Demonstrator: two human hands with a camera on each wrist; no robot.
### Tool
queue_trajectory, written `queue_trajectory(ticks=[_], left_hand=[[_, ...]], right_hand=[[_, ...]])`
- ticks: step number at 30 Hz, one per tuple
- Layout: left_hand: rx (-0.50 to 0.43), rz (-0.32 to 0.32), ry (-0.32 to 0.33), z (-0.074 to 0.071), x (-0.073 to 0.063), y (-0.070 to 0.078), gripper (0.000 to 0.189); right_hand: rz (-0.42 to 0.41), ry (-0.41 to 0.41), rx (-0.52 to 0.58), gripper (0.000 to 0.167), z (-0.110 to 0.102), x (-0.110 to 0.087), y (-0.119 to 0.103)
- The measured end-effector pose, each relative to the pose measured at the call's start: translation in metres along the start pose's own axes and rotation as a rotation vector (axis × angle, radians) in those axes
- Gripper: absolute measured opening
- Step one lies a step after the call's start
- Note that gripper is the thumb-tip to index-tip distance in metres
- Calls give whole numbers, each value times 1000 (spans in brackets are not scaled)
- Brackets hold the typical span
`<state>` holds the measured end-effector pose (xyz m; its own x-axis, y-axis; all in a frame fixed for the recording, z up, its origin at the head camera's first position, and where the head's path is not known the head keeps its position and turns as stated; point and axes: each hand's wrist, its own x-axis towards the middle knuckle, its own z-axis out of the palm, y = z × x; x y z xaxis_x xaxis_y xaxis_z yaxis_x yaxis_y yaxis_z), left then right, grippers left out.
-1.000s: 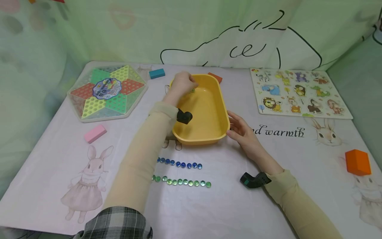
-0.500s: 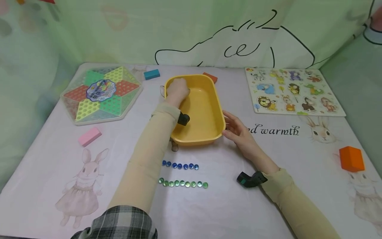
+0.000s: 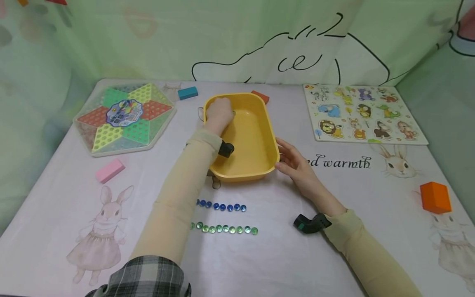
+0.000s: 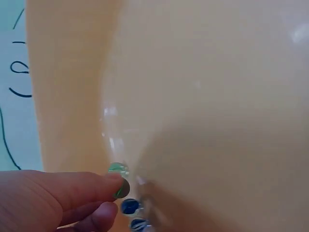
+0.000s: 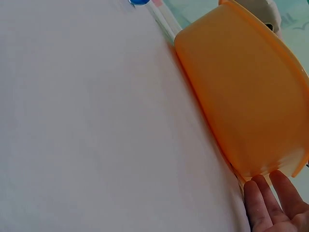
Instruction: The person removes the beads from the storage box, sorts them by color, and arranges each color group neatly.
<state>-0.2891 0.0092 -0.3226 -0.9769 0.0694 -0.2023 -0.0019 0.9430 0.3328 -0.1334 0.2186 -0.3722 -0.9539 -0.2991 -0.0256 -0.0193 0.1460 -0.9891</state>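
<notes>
In the head view my left hand (image 3: 219, 113) reaches down into the far left part of a yellow plastic basin (image 3: 246, 142). The left wrist view shows its thumb and finger pinching a green glass marble (image 4: 122, 189) close to the basin's wall. Beside it in the basin lie another green marble (image 4: 118, 168) and blue marbles (image 4: 130, 207). My right hand (image 3: 298, 171) rests against the outside of the basin's right side, fingers extended along the wall. In front of the basin, blue marbles (image 3: 223, 207) form one row and green marbles (image 3: 226, 228) another; the left sleeve hides their left ends.
A Chinese checkers board (image 3: 124, 117) lies at the back left, an animal puzzle board (image 3: 365, 113) at the back right. Blocks lie around: blue (image 3: 187, 93), pink (image 3: 110, 170), red-orange (image 3: 260, 97) behind the basin, and orange (image 3: 436, 197) at the right.
My left hand has lowered deeper into the basin's far left part with the marble. My right hand stays against the basin's side. The whole view has shifted slightly.
</notes>
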Motion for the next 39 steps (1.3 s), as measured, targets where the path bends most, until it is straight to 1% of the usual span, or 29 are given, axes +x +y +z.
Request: queue_trajectory(ticks=[2, 4, 7, 10, 14, 16, 18, 21, 23, 27, 30, 32, 34, 36, 39], left_hand=[[8, 51, 11, -3, -3, -2, 18], [-10, 108, 9, -8, -7, -3, 13], [-89, 189, -10, -17, -15, -5, 11], [-198, 236, -44, -24, -24, -10, 13], [-291, 293, -69, -29, -41, -17, 20], [-320, 327, -81, -31, -54, -18, 20], [-325, 369, -91, -31, -68, -18, 19], [-289, 431, -108, -29, -93, -13, 18], [-245, 487, -120, -25, -112, -9, 18], [-168, 635, -151, -15, -149, -3, 18], [-121, 727, -175, -8, -171, -2, 16], [-87, 769, -192, -4, -182, -2, 14], [-50, 794, -215, 2, -191, -2, 13], [-18, 816, -240, 8, -197, -2, 13], [16, 839, -280, 19, -202, -2, 14]], right_hand=[[0, 2, 7, 59, 0, 0, 1], [-2, 2, 18, 59, 0, -1, 1], [-4, -4, 28, 59, 0, -1, 2], [-5, -5, 18, 59, 0, -1, 3], [-11, 0, 7, 59, -1, -1, 3], [-9, 3, 5, 59, -2, -1, 3], [-4, 2, 4, 59, -2, -1, 3], [5, 3, 3, 59, -2, -2, 4], [7, 2, 6, 59, -2, -2, 4], [-5, 0, 4, 59, -3, -3, 4], [-15, -2, -2, 58, -3, -2, 4], [-12, -3, -6, 58, -3, 0, 3], [-7, -2, -13, 58, -2, 1, 3], [-9, 0, -18, 58, -2, 2, 2], [-15, 3, -16, 58, -1, 3, 3]])
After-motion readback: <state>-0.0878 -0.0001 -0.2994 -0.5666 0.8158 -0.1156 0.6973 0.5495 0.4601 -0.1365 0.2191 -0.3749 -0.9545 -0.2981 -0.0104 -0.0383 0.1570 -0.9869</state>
